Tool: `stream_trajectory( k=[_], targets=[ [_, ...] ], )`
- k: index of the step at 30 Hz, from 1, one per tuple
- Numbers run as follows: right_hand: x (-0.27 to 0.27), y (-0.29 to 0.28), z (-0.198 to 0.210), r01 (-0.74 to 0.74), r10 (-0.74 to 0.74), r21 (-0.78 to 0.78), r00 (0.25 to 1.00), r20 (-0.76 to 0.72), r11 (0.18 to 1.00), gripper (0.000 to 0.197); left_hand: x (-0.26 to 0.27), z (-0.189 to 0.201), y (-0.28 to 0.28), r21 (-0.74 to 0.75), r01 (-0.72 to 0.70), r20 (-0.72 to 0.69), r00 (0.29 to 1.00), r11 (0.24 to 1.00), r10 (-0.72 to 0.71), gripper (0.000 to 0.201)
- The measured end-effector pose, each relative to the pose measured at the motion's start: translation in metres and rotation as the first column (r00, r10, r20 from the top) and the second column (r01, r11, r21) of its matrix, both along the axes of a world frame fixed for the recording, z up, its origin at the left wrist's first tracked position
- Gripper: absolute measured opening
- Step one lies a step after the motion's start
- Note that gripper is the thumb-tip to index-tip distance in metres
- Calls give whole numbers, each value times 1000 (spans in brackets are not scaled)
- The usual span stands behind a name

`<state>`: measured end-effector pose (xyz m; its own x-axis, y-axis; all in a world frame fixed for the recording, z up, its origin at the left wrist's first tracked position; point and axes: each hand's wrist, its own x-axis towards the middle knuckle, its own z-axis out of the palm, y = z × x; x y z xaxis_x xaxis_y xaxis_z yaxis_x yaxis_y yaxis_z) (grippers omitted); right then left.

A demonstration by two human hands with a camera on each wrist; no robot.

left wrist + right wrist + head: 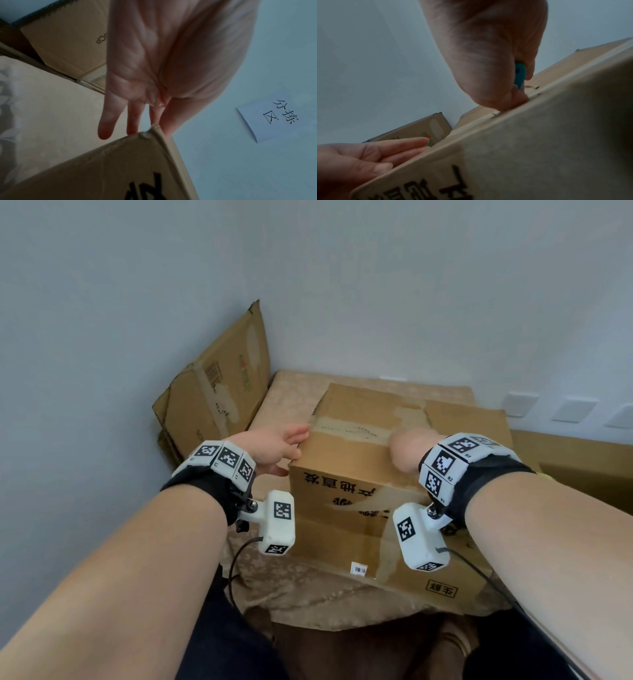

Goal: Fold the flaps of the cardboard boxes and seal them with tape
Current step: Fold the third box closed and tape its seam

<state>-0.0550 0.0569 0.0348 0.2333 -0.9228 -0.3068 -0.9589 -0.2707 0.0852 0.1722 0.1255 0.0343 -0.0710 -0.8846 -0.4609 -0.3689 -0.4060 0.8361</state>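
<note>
Sealing the top seam of the box, flaps already down.

At the far left, flattened cardboard leans against the wall. The left hand, grip wide with fingers straight, steadies the left top edge of the box, which sits on the cloth-covered tabletop. Along the closed top seam lies a strip of tape. The right hand rests on that seam, grip closed round a small teal tool, whose kind I cannot tell. Next, I judge, the strip needs cutting and pressing flat while the box is kept from sliding.
</note>
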Motion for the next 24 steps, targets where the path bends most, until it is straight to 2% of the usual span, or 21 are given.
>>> stream_trajectory(
  k=[2, 7, 13, 16, 18, 21, 24],
  targets=[
    [16, -3, 3, -54, 55, 27, 998, -38, 998, 26, 3, -4, -1, -4, 15, -38, 999, 1000, -15, 70],
    [57, -5, 7, -163, 164, 17, 985, -53, 986, 35, 10, -7, -3, 28, 71, -12, 997, 997, -71, 70],
    [90, -14, 6, -263, 278, 93, 931, -235, 960, 40, 8, -3, -4, 45, 102, 76, 992, 994, -105, 71],
    [94, -14, 8, -278, 303, 124, 908, -290, 953, 47, 5, 3, -5, 60, 139, 195, 970, 989, -148, 69],
    [86, -11, 9, -311, 328, 107, 912, -248, 944, 51, -1, 12, -4, 64, 195, 340, 918, 979, -205, 65],
    [68, -9, 9, -327, 337, 78, 915, -221, 942, 48, -12, 25, -4, 70, 265, 584, 771, 962, -255, 58],
    [43, -11, 9, -281, 295, 91, 927, -233, 955, 47, -24, 30, -5, 96, 291, 701, 659, 952, -273, 59]
  ],
)
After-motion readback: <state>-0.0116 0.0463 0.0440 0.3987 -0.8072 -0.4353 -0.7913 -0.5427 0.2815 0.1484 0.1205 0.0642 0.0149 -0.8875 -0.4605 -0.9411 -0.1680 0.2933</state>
